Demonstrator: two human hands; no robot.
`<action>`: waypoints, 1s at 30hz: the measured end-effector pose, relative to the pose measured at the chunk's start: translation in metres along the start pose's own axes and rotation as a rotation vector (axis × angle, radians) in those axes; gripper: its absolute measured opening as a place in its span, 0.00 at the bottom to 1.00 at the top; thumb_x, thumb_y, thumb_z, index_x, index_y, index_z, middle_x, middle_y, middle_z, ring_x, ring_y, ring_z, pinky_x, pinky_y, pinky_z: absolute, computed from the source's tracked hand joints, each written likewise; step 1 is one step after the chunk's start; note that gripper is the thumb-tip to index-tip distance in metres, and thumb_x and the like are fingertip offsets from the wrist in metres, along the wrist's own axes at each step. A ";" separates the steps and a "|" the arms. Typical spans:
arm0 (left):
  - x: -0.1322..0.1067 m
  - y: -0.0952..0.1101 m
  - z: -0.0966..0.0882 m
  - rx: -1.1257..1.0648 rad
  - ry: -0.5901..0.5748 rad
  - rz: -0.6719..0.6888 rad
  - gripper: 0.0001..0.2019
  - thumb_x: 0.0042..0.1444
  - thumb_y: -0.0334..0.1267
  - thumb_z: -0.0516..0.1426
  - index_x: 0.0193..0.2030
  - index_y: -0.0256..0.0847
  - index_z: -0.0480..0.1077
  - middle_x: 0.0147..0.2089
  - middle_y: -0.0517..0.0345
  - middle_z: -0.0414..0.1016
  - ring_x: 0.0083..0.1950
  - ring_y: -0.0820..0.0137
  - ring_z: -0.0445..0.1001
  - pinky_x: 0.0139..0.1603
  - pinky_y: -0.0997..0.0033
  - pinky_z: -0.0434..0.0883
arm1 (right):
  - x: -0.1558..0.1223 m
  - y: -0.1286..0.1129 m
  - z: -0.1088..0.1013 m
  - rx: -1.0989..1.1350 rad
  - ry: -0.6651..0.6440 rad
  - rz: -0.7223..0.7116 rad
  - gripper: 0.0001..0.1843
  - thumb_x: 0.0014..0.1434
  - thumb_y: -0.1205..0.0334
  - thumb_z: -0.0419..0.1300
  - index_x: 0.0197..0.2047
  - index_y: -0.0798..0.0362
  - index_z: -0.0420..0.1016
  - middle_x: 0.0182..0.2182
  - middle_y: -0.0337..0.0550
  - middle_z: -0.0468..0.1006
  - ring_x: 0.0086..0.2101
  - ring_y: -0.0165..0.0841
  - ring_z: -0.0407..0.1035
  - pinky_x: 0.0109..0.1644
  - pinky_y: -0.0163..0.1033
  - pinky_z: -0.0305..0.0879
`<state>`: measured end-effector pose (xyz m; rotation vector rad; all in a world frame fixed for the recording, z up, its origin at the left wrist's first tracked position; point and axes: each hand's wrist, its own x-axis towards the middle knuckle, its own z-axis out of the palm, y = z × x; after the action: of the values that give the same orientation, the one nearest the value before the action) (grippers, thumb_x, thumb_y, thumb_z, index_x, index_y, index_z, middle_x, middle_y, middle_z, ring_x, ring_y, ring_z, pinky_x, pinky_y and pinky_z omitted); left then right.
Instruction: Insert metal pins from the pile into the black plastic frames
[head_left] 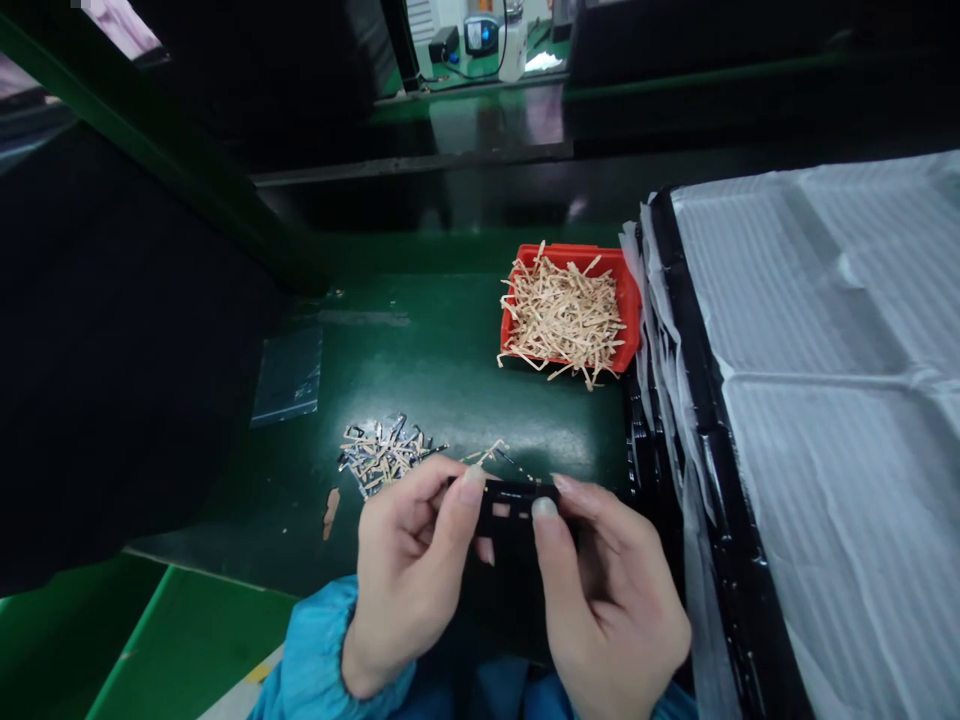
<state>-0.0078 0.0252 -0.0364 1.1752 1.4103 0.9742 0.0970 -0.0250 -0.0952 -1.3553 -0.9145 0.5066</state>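
Both hands hold a small black plastic part (512,508) just above the near edge of the dark green bench (420,370). My left hand (409,575) grips its left end, thumb on top and fingers curled under. My right hand (611,605) pinches the right end between thumb and forefinger. A heap of small metal and tan strips (382,452) lies on the bench just beyond my left hand. A thin tan strip (487,455) lies beside the part's top edge.
A red bin (628,300) full of tan strips sits at the back middle. A stack of black trays (712,470) covered with white sheets fills the right side. A clear plastic bag (289,375) lies at the left. A green frame beam (172,160) slants overhead.
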 end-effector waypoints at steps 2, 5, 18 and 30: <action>0.001 -0.001 -0.005 -0.143 -0.114 -0.133 0.17 0.69 0.45 0.61 0.31 0.38 0.76 0.17 0.63 0.71 0.17 0.79 0.64 0.19 0.82 0.58 | 0.000 -0.002 0.000 0.015 0.016 -0.017 0.21 0.63 0.75 0.65 0.55 0.43 0.79 0.41 0.36 0.85 0.40 0.29 0.81 0.44 0.33 0.81; 0.002 -0.001 -0.012 -0.271 -0.219 -0.254 0.20 0.69 0.52 0.60 0.37 0.36 0.78 0.17 0.62 0.72 0.15 0.78 0.66 0.17 0.83 0.59 | 0.000 -0.004 -0.001 0.022 0.018 -0.037 0.20 0.63 0.76 0.64 0.54 0.44 0.79 0.39 0.36 0.85 0.39 0.28 0.81 0.43 0.31 0.81; 0.004 -0.022 -0.008 -0.039 -0.141 0.029 0.21 0.73 0.51 0.56 0.33 0.39 0.73 0.16 0.63 0.73 0.14 0.74 0.73 0.14 0.84 0.66 | 0.002 0.000 0.001 -0.030 0.050 -0.047 0.16 0.63 0.73 0.67 0.51 0.47 0.81 0.40 0.32 0.85 0.40 0.21 0.82 0.50 0.20 0.77; -0.001 -0.008 -0.005 -0.024 -0.151 0.140 0.09 0.72 0.39 0.58 0.43 0.42 0.79 0.24 0.62 0.80 0.21 0.74 0.79 0.21 0.83 0.76 | 0.003 -0.001 -0.001 -0.019 0.047 -0.065 0.15 0.63 0.74 0.65 0.51 0.49 0.80 0.40 0.35 0.86 0.38 0.23 0.83 0.45 0.22 0.79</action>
<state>-0.0135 0.0223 -0.0427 1.3158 1.2071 0.9743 0.0990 -0.0237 -0.0933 -1.3450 -0.9239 0.4148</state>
